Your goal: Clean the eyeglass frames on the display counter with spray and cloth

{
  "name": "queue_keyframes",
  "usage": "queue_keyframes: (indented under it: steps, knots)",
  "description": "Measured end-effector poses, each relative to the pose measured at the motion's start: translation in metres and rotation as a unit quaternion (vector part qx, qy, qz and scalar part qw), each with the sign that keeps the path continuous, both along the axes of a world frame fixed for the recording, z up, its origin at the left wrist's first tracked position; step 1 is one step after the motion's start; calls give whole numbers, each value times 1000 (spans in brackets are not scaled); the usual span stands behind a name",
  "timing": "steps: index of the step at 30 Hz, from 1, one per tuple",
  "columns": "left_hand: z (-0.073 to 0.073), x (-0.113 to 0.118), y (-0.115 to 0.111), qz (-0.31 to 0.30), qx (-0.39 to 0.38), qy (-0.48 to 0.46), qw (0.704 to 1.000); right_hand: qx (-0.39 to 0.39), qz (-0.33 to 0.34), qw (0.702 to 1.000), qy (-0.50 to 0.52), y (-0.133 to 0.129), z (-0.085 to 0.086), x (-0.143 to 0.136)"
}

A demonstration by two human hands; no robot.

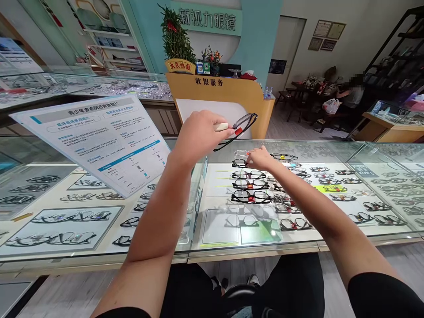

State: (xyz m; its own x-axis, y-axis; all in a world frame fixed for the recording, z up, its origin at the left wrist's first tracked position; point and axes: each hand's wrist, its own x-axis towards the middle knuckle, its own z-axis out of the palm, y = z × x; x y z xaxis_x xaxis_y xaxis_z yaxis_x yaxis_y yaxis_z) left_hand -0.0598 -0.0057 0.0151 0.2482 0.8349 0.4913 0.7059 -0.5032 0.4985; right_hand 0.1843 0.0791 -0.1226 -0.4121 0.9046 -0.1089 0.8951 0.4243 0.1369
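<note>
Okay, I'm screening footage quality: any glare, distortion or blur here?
Head view: a small glare spot on the clear glass counter, near its front edge; head view: tall dark shelving at upper right leans, suggesting wide-angle distortion; head view: blocky pixels cover the head of a distant person.

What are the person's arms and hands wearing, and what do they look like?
Short black fabric sleeves cover only the upper arms. Below them, the left hand and right hand are bare: no gloves, and no watch or bracelet that I can see.
</note>
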Motion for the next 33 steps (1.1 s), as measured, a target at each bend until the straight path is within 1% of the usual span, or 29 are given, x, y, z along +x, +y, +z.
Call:
queue_keyframes:
  steps: [7,10,14,16,20,23,26,30,33]
  knots:
    - [-1,3,1,-22,-4,-47,999,-17,-11,999,-26,-5,-2,-4]
    - [1,6,0,-25,-16,-81,996,-23,-13,999,-29,-6,4,-2]
    - [3,7,0,-33,-49,-121,991,-25,-19,999,-11,-1,16,8]
    - [2,7,0,-29,-55,-134,989,-20,-23,1000,0,2,17,10]
    - [1,9,-1,-11,-61,-134,989,11,-29,999,17,2,8,2]
    - [2,9,-4,-11,-58,-125,990,32,-32,999,23,0,0,-5]
    - [5,9,-7,-9,-62,-123,990,44,-42,998,27,3,-3,-6]
    - [5,8,-7,-3,-62,-121,991,26,-66,997,20,12,-2,-4]
    - [4,7,-6,0,-64,-117,991,6,-73,997,13,17,-3,-4]
